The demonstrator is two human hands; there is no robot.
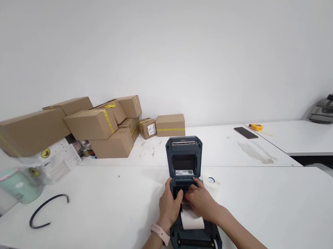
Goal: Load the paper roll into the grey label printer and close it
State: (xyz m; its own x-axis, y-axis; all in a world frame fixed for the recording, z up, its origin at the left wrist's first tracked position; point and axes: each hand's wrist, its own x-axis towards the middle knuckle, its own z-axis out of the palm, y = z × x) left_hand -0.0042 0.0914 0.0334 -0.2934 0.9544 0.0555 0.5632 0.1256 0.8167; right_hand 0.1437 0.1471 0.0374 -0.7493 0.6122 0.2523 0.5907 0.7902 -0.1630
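A dark blue label printer [193,243] lies on the white table with its lid [184,157] swung open and upright. A strip of white label paper [191,220] runs out of its middle. My left hand [169,204], with a pink watch strap at the wrist, grips the printer's left side by the hinge, fingers curled. My right hand [201,199] reaches into the paper bay just under the lid, fingers bent down on the paper roll area. What the fingertips touch is hidden.
Several cardboard boxes [96,123] are piled against the wall at back left. Label packs [57,161], a green roll [20,186] and a black cable [46,208] lie left. A phone [245,132] and yellow tape measure [256,126] sit on the far table.
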